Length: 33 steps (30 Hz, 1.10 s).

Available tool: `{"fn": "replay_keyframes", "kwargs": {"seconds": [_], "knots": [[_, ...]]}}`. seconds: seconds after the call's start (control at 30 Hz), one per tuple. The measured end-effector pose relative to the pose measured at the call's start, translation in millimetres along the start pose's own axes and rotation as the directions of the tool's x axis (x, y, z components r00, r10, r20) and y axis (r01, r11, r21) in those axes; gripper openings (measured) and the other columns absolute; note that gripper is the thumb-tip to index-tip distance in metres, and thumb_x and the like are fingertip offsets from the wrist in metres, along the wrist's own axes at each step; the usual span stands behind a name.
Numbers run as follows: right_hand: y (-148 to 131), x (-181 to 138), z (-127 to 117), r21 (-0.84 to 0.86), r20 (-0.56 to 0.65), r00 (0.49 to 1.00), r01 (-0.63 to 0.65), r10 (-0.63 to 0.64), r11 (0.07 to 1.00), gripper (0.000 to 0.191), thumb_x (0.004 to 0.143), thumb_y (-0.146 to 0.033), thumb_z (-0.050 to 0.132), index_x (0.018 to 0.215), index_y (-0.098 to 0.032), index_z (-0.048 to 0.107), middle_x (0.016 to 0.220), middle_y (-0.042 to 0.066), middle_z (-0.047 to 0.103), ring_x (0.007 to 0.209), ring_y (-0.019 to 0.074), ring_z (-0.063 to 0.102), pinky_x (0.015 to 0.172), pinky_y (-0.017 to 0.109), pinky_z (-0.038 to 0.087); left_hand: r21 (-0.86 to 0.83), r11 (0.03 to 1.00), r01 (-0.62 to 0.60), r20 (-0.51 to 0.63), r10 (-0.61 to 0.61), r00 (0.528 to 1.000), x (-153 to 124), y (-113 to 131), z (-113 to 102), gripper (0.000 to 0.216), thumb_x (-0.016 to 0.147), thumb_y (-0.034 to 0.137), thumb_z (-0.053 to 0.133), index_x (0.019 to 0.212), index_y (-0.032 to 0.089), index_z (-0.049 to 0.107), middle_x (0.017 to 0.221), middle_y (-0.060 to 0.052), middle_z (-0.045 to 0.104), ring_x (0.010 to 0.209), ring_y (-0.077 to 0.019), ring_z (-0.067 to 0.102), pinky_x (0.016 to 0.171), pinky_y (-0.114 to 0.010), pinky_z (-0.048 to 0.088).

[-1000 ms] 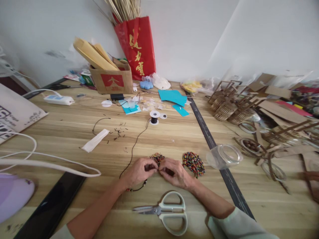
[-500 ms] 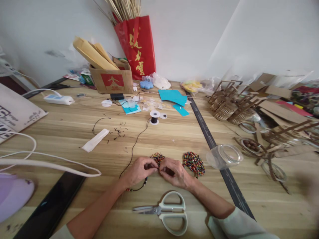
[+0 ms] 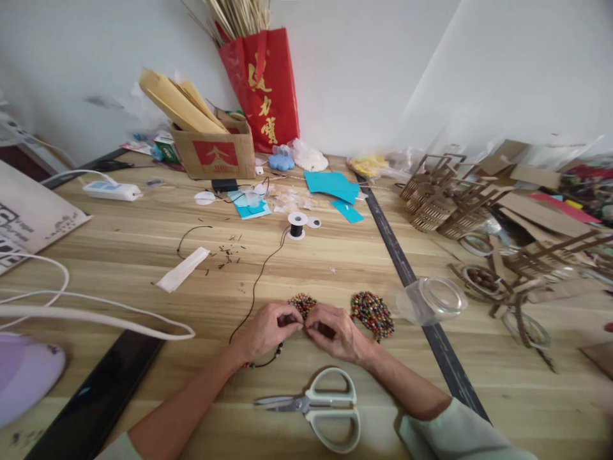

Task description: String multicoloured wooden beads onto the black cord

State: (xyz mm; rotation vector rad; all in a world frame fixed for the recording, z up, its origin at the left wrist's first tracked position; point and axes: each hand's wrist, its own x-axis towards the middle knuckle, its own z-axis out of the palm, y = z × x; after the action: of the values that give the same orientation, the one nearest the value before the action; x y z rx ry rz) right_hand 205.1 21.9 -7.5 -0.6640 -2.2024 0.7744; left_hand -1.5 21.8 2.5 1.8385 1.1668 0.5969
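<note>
Close fingertip work on a beaded cord (image 3: 279, 351) — just beyond the scissors (image 3: 306, 404).
The left hand (image 3: 265, 329) and right hand (image 3: 338, 332) meet beyond the scissors, each grip closed in a thumb-and-finger pinch; what lies between the tips is too small to tell. The beaded cord curves from under the left hand, beyond and left of the scissors. A bead cluster (image 3: 301, 303) sits straight beyond them, a bead coil (image 3: 372, 315) beyond and right. The step looks like threading or tying, calling for steady tips and slack in the black cord (image 3: 259, 277) from the spool (image 3: 297, 228), well beyond the scissors. Far beyond and left of them, a cardboard box (image 3: 220, 160) holds yellow envelopes (image 3: 175, 105) — and a red bag (image 3: 285, 64) dry stalks (image 3: 244, 16). Beyond and right are a clear tub (image 3: 416, 303), contents unclear, and some brown balls (image 3: 483, 278) in a round dish (image 3: 465, 287).
</note>
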Motion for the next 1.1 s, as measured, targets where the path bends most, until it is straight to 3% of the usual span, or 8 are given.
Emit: {"fn": "replay_keyframes", "kwargs": {"seconds": [1.1], "knots": [[1.0, -2.1, 0.8, -0.006, -0.018, 1.0, -0.025, 0.025, 1.0, 0.01, 0.095, -0.021, 0.051, 0.091, -0.017, 0.059, 0.075, 0.004, 0.06, 0.065, 0.0138, 0.056, 0.059, 0.023, 0.046, 0.041, 0.999, 0.001, 0.029, -0.002, 1.0, -1.7, 2.6, -0.1, 0.012, 0.081, 0.021, 0.062, 0.08, 0.015, 0.072, 0.073, -0.002, 0.065, 0.067, -0.0146, 0.055, 0.063, -0.023, 0.04]]}}
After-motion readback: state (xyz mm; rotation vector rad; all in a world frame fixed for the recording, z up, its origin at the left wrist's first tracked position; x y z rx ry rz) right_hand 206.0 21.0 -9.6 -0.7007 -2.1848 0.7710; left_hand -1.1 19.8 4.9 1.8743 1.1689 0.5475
